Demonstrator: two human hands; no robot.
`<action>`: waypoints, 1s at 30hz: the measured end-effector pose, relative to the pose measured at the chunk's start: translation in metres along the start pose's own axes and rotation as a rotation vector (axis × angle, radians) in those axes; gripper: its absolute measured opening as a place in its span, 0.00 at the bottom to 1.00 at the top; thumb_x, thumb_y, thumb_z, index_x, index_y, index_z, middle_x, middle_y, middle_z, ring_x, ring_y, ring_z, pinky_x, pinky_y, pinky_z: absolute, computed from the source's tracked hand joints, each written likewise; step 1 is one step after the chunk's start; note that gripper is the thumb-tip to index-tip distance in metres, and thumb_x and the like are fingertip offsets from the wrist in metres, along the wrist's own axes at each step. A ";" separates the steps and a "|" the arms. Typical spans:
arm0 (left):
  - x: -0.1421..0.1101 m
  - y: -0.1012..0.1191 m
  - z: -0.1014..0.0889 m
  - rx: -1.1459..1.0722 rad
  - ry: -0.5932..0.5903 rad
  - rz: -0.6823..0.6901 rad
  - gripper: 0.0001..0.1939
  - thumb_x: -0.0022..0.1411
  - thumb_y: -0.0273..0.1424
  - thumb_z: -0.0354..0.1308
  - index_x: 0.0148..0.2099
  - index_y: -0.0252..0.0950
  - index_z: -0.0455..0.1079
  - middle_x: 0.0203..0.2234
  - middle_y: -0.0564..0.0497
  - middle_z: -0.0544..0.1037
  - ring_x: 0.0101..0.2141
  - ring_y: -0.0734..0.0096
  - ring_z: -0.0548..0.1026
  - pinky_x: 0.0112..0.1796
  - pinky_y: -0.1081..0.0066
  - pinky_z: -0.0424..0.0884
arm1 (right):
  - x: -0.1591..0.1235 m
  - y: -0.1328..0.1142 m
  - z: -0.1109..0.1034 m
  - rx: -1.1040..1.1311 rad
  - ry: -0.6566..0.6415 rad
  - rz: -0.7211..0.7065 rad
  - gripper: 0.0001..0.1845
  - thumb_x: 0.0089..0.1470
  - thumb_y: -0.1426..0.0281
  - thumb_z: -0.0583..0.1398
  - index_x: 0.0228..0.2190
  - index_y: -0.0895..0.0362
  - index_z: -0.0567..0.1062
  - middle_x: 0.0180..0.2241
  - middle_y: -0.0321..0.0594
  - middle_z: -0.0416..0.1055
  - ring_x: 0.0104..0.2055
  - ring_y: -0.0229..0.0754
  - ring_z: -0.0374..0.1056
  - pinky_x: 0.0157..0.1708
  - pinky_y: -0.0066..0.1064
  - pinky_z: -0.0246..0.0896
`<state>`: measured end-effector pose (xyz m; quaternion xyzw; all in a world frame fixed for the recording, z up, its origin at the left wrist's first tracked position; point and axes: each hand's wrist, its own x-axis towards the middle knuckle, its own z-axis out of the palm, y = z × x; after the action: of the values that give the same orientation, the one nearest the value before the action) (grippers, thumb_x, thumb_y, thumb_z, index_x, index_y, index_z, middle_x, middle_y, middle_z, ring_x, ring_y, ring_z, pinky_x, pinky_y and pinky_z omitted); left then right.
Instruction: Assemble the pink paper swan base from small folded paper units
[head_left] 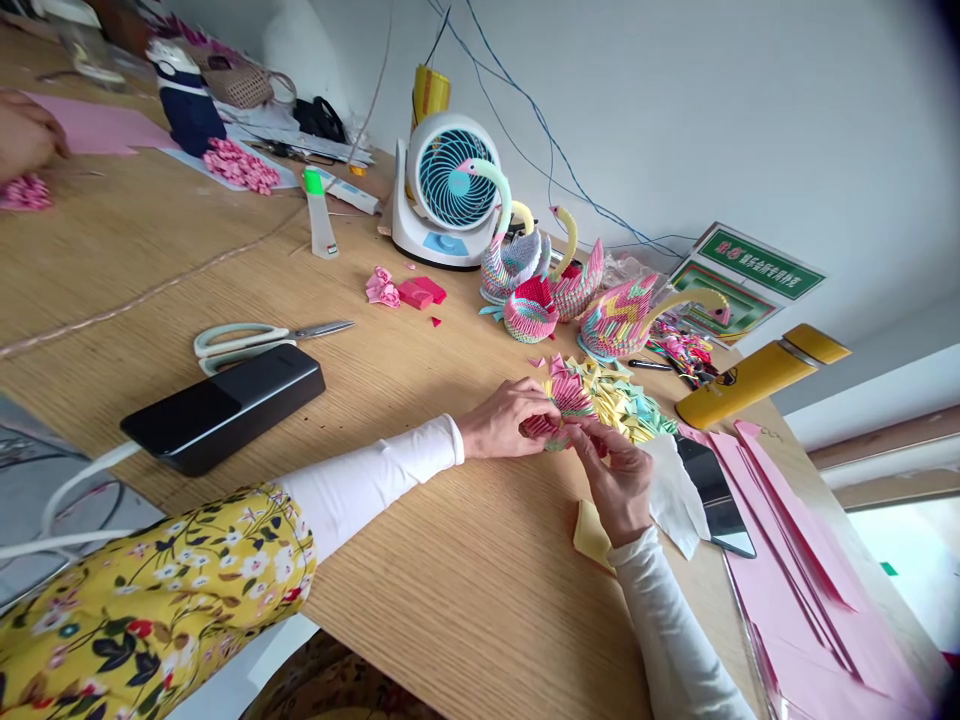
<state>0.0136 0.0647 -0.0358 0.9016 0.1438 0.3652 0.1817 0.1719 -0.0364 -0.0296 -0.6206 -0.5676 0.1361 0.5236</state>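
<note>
My left hand (514, 415) is closed around a pink folded-paper model (571, 393), built from many small units like the swans behind it. The fingers of my right hand (619, 475) pinch at the model's near edge; whether a separate small piece sits between them is hidden. Just beyond lies a pile of folded paper units (611, 395) in yellow, green and pink. A pale yellow paper pad (592, 538) lies beside my right wrist. White paper (679, 495) and a black phone (716, 490) are to its right.
Paper swans (619, 315) and a fan (446, 190) stand at the back. Scissors (240, 343) and a black power bank (225, 405) lie left, a glue bottle (321, 220) farther back. Right are a yellow flask (750, 380) and pink sheets (810, 590). Another person's hand (26, 135) is far left.
</note>
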 end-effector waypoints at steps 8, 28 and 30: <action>0.000 -0.003 0.002 0.000 0.029 0.018 0.09 0.53 0.26 0.58 0.39 0.35 0.71 0.34 0.50 0.76 0.43 0.66 0.69 0.46 0.68 0.64 | -0.001 0.001 -0.001 0.016 0.007 -0.036 0.15 0.49 0.61 0.64 0.35 0.58 0.80 0.28 0.40 0.74 0.27 0.38 0.61 0.29 0.31 0.57; 0.001 0.000 0.001 0.001 0.011 -0.005 0.06 0.56 0.29 0.57 0.38 0.35 0.71 0.33 0.50 0.76 0.41 0.66 0.69 0.45 0.68 0.64 | -0.001 -0.003 0.000 -0.026 0.017 -0.060 0.15 0.49 0.60 0.63 0.35 0.58 0.80 0.26 0.37 0.71 0.26 0.36 0.57 0.29 0.30 0.56; 0.001 0.000 0.001 0.005 0.007 -0.009 0.06 0.56 0.29 0.57 0.38 0.35 0.71 0.33 0.50 0.76 0.41 0.66 0.69 0.45 0.68 0.64 | -0.001 -0.004 -0.001 -0.038 0.015 -0.066 0.15 0.49 0.60 0.63 0.35 0.58 0.80 0.26 0.38 0.72 0.26 0.36 0.57 0.29 0.30 0.56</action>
<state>0.0147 0.0648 -0.0359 0.9001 0.1493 0.3673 0.1803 0.1699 -0.0381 -0.0266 -0.6124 -0.5861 0.1034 0.5204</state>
